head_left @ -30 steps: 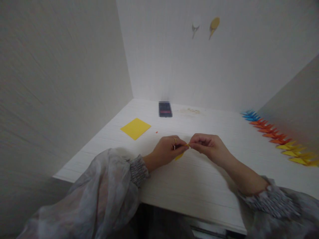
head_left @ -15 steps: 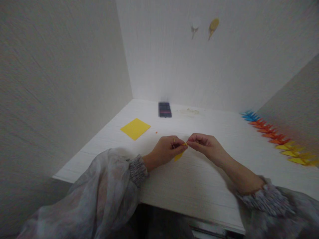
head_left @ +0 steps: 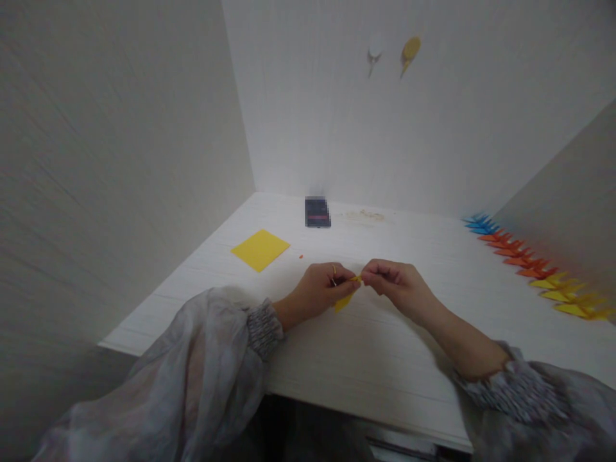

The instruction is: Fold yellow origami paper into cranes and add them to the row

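Observation:
Between my two hands is a small folded piece of yellow paper (head_left: 342,303). My left hand (head_left: 325,285) pinches it with thumb and fingers, a ring on one finger, and a yellow flap hangs below the thumb. Just to the right, my right hand (head_left: 392,277) pinches the paper's narrow tip with thumb and forefinger; the fingers hide most of that tip. Both hands are held over the front middle of the white table (head_left: 375,366). A flat square of yellow paper (head_left: 260,250) lies left of and beyond my left hand.
A row of folded paper cranes runs along the right wall: blue ones (head_left: 481,224) farthest, then orange ones (head_left: 522,255), then yellow ones (head_left: 570,295) nearest. A dark pixelated object (head_left: 317,212) lies near the back wall. A tiny orange scrap (head_left: 301,256) lies beyond my left hand.
My right thumb and fingers have curled a little more around the paper's tip. The left hand keeps its pinch almost unchanged, and the view has shifted very slightly.

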Demonstrator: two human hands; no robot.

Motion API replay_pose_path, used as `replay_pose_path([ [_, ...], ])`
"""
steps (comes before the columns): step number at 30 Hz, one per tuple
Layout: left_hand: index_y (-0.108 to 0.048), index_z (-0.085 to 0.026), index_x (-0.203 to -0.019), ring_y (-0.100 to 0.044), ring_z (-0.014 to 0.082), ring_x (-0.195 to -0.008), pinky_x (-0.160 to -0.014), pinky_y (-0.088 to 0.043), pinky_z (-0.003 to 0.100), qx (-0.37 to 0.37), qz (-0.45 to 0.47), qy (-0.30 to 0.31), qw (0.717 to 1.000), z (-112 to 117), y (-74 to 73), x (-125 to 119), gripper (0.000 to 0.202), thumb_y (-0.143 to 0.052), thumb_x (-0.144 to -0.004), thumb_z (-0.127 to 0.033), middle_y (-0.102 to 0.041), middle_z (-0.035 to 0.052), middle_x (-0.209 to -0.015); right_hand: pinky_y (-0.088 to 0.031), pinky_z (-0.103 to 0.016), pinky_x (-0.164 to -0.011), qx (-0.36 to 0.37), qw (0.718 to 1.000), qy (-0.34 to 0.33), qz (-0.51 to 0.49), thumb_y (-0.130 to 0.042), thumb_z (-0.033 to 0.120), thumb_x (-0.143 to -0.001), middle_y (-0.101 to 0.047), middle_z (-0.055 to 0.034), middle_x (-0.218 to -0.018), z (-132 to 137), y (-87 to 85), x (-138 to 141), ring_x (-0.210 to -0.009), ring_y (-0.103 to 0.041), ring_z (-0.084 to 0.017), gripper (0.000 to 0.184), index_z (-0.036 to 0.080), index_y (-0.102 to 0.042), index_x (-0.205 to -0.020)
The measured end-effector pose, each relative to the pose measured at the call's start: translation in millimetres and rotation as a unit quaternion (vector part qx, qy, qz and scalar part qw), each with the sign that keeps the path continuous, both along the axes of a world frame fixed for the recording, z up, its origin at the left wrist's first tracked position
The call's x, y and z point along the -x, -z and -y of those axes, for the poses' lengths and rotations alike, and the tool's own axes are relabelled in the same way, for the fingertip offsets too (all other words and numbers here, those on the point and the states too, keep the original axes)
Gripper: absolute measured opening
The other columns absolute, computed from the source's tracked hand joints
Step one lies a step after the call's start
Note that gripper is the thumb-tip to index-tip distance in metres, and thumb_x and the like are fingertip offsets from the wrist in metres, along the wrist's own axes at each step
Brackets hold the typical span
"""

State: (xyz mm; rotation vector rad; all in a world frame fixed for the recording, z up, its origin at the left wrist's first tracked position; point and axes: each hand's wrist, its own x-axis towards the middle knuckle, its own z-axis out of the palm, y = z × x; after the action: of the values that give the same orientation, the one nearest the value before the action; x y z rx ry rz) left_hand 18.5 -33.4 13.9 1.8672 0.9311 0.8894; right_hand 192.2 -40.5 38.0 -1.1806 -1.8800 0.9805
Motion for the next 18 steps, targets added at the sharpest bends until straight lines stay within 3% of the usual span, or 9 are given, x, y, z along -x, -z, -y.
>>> replay_pose_path([
  [8,-0.062,-0.013,-0.072,-0.044,0.0071,-0.053,-0.048,-0.033,0.019,0.048,0.035,-0.016,0.998,-1.1,5.9,-1.4,0.031,-0.056,-0.071,-0.043,-0.054,-0.0006,-0.061,-0.033,-0.024,-0.050,0.013,1.000,0.001,-0.009,-0.054,0.033,-0.073,-0.050,0.0008,-0.060,-1.0,4.4,0.8,-0.054,-0.041,-0.011,0.017,0.017,-0.055,-0.068],
  [18,-0.061,-0.012,-0.071,-0.052,0.0081,-0.055,-0.055,-0.040,0.022,0.206,0.140,0.000,0.969,-5.4,7.3,-4.0,0.028,-0.069,-0.059,-0.036,-0.060,0.0010,-0.065,-0.033,-0.024,-0.050,-0.067,0.996,0.061,0.021,-0.052,0.033,-0.075,-0.051,0.0005,-0.058,-0.8,3.0,-2.3,-0.054,-0.042,-0.011,0.019,0.017,-0.055,-0.065],
])
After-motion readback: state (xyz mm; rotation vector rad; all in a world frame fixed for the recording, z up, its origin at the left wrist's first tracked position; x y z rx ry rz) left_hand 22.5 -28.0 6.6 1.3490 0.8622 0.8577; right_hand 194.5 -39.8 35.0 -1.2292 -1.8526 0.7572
